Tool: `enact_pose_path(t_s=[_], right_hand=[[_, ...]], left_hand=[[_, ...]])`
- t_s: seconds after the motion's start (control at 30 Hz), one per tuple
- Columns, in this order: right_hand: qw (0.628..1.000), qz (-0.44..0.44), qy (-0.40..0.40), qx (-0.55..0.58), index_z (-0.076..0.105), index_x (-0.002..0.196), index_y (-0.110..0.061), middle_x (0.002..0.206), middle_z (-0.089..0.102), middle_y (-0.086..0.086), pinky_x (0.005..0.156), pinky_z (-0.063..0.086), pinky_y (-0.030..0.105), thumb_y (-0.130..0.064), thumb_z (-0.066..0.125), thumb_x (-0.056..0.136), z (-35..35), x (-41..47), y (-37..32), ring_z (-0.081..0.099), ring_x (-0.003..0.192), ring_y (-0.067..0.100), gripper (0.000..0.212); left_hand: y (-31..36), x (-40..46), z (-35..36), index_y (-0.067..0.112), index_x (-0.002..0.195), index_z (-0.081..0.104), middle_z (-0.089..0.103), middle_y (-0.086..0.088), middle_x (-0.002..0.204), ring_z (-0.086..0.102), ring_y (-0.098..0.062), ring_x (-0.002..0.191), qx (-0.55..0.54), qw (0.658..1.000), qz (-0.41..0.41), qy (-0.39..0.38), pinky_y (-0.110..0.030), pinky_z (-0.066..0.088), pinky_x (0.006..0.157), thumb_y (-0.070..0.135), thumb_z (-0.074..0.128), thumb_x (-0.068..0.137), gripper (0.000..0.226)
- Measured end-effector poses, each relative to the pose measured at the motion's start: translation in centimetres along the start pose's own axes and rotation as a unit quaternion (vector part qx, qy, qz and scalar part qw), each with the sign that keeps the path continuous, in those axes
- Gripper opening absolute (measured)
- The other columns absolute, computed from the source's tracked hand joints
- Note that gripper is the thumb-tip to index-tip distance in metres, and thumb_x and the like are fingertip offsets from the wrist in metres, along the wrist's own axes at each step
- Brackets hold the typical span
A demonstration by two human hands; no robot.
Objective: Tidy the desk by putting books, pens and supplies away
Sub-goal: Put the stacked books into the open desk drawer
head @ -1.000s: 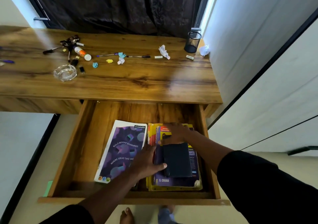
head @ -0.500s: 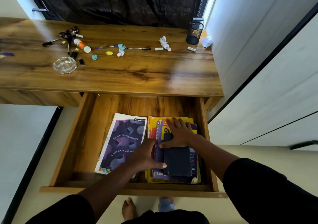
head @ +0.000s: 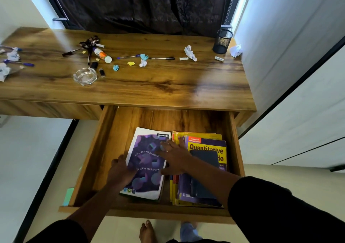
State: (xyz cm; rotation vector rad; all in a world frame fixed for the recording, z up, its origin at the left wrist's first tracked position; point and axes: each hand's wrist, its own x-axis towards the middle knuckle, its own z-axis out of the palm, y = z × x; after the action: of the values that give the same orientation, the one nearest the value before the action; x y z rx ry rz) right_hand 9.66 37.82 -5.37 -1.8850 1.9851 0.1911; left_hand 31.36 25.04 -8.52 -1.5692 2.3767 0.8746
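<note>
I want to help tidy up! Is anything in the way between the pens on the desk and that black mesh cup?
Partly. The black pen has crumpled white paper and a small white eraser lying on the desk between it and the mesh pen cup. Both hands, left hand and right hand, are down in the drawer.

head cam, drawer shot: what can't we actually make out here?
- Lower part of the "Quantitative" book's title: head view, covered by the dark wallet-like item and the right forearm.
- Books under that stack: only yellow edges show; titles hidden.
- Purple notebook: motto partly covered by the left hand and right hand.
- Papers and pens at the desk's left end: cut by the frame edge.
- Label on the small white item by the mesh cup: too small.
</note>
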Motion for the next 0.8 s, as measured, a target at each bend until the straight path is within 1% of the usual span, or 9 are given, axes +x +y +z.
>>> enact_pose_path(t_s=[0.07, 0.13, 0.2, 0.3, 0.47, 0.6, 0.67, 0.73, 0.8], right_hand=[[0.999, -0.004, -0.035, -0.036, 0.024, 0.158, -0.034, 0.168, 0.016, 0.012, 0.117, 0.0, 0.073, -0.073, 0.056, 0.086, 0.2, 0.3, -1.2, 0.012, 0.155, 0.036, 0.088], [0.996, 0.003, -0.059, -0.062, 0.027, 0.157, -0.035, 0.168, 0.016, 0.014, 0.115, 0.004, 0.074, -0.074, 0.058, 0.084, 0.6, 0.1, -1.8, 0.015, 0.154, 0.037, 0.088], [0.996, 0.004, -0.056, -0.065, 0.033, 0.154, -0.033, 0.166, 0.018, 0.016, 0.115, 0.006, 0.074, -0.073, 0.061, 0.082, 1.0, -0.5, -2.0, 0.016, 0.153, 0.038, 0.087], [0.997, -0.005, -0.035, -0.067, 0.036, 0.151, -0.032, 0.164, 0.02, 0.016, 0.115, 0.005, 0.075, -0.069, 0.064, 0.081, 1.7, -1.6, -2.0, 0.016, 0.153, 0.037, 0.084], [0.994, -0.016, -0.031, -0.1, 0.03, 0.155, -0.029, 0.163, 0.02, 0.02, 0.114, 0.004, 0.077, -0.07, 0.064, 0.082, 2.5, -2.7, -2.3, 0.015, 0.152, 0.04, 0.091], [0.995, -0.005, -0.037, -0.093, 0.029, 0.156, -0.029, 0.164, 0.018, 0.021, 0.114, 0.002, 0.077, -0.071, 0.065, 0.081, 3.3, -3.1, -2.7, 0.011, 0.154, 0.04, 0.093], [0.995, -0.004, -0.047, -0.089, 0.028, 0.156, -0.029, 0.164, 0.016, 0.022, 0.114, 0.003, 0.077, -0.071, 0.065, 0.081, 3.3, -2.9, -2.8, 0.01, 0.154, 0.04, 0.094], [0.996, -0.001, -0.06, -0.065, 0.029, 0.156, -0.03, 0.164, 0.019, 0.019, 0.114, 0.004, 0.077, -0.069, 0.064, 0.083, 2.5, -2.5, -2.7, 0.012, 0.154, 0.039, 0.091], [0.999, 0.018, -0.038, -0.019, 0.033, 0.154, -0.03, 0.161, 0.027, 0.014, 0.116, 0.006, 0.074, -0.066, 0.063, 0.086, 1.3, -2.0, -2.2, 0.016, 0.152, 0.035, 0.083]], left_hand=[[-0.4, -0.6, 0.5, 0.016, 0.146, 0.04, 0.054, -0.011, 0.141, 0.052, -0.032, 0.128, -0.001, 1.0, 0.0, -0.003, -0.043, 0.05, 0.099, 0.05, 0.078, 0.082, 0.083], [-0.4, -1.2, 0.8, 0.016, 0.144, 0.043, 0.057, -0.01, 0.137, 0.055, -0.029, 0.124, 0.006, 1.0, 0.001, 0.002, -0.039, 0.05, 0.097, 0.047, 0.082, 0.078, 0.083], [-0.3, -2.0, 1.2, 0.017, 0.141, 0.044, 0.059, -0.007, 0.133, 0.057, -0.026, 0.121, 0.022, 1.0, 0.008, 0.006, -0.036, 0.05, 0.094, 0.047, 0.081, 0.078, 0.079], [-0.2, -3.2, 1.5, 0.017, 0.14, 0.044, 0.06, -0.004, 0.131, 0.06, -0.023, 0.12, 0.038, 0.999, 0.023, 0.006, -0.032, 0.052, 0.093, 0.049, 0.079, 0.081, 0.076], [-0.9, -3.7, 1.4, 0.019, 0.138, 0.045, 0.06, -0.003, 0.133, 0.061, -0.022, 0.121, 0.046, 0.997, 0.055, -0.006, -0.033, 0.054, 0.096, 0.052, 0.08, 0.079, 0.076], [-1.7, -3.8, 1.6, 0.022, 0.141, 0.043, 0.057, -0.001, 0.139, 0.059, -0.02, 0.125, 0.057, 0.995, 0.083, -0.02, -0.033, 0.054, 0.098, 0.049, 0.082, 0.078, 0.079], [-1.8, -3.7, 1.6, 0.024, 0.143, 0.039, 0.053, -0.001, 0.143, 0.056, -0.02, 0.128, 0.084, 0.991, 0.097, -0.029, -0.033, 0.053, 0.1, 0.052, 0.081, 0.077, 0.083], [-0.8, -3.5, 1.1, 0.02, 0.145, 0.035, 0.047, -0.005, 0.145, 0.052, -0.024, 0.131, 0.138, 0.986, 0.092, -0.02, -0.035, 0.051, 0.101, 0.059, 0.079, 0.076, 0.09], [0.7, -3.1, 0.4, 0.016, 0.15, 0.026, 0.041, -0.008, 0.148, 0.047, -0.029, 0.134, 0.137, 0.987, 0.078, 0.018, -0.041, 0.048, 0.104, 0.062, 0.079, 0.072, 0.105]])
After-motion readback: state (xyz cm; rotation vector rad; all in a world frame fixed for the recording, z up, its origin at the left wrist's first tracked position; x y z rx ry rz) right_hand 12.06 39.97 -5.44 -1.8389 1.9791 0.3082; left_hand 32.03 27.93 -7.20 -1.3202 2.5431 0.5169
